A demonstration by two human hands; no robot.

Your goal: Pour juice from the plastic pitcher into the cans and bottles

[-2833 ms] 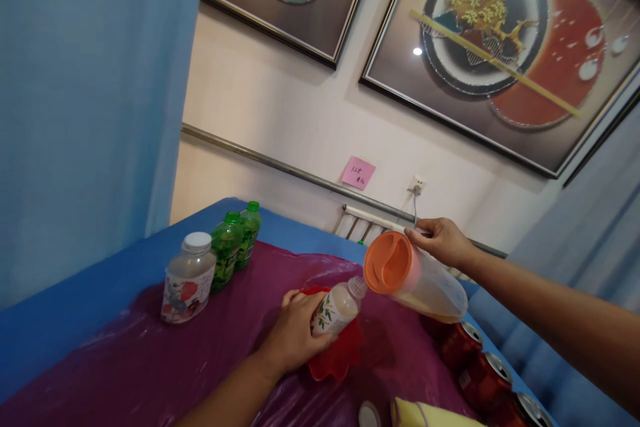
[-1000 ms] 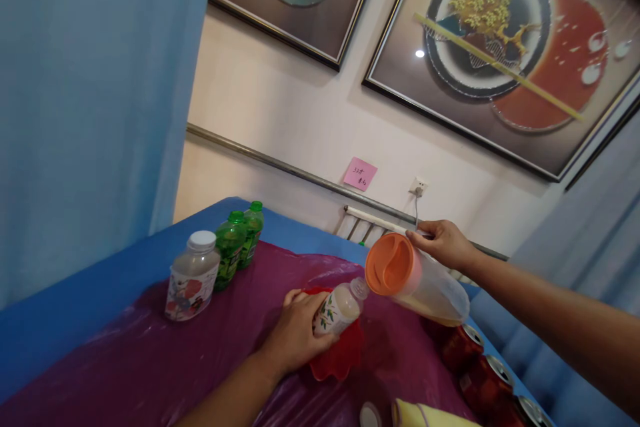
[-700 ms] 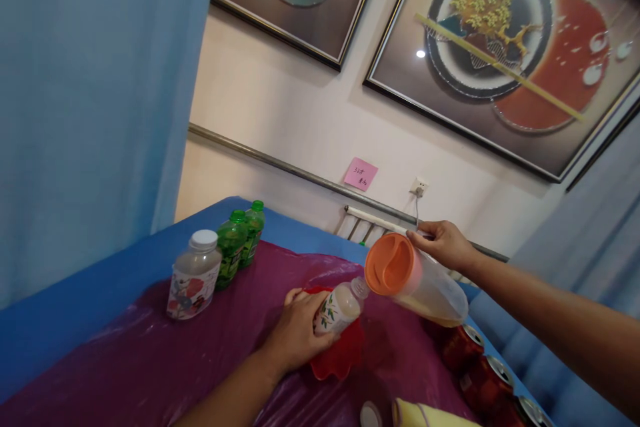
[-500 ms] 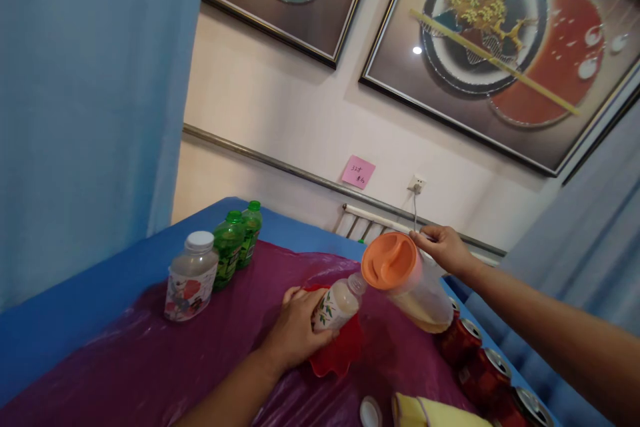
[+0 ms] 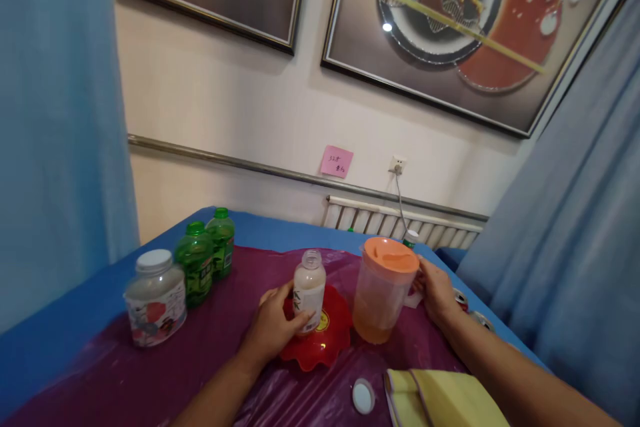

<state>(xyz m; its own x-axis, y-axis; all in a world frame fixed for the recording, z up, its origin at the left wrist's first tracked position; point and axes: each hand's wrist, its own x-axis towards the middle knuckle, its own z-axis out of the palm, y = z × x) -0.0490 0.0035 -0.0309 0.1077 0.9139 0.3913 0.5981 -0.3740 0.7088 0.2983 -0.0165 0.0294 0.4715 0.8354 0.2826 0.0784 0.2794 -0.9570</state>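
My left hand is wrapped round a small clear bottle with a white label, uncapped and nearly upright. Beneath the bottle is a red scalloped plate. To its right stands a clear pitcher with an orange lid, some amber liquid in its lower part. My right hand grips the pitcher's handle, its fingers partly hidden behind it. A white bottle cap lies on the purple sheet in front of the pitcher.
Two green bottles and a white-capped jar stand at the left on the purple plastic sheet. A folded yellow cloth lies front right. Cans are partly hidden behind my right forearm.
The pitcher has gone from tilted over the bottle's mouth to upright and lower. The bottle has turned from leaning right to nearly upright. The camera view has also shifted.
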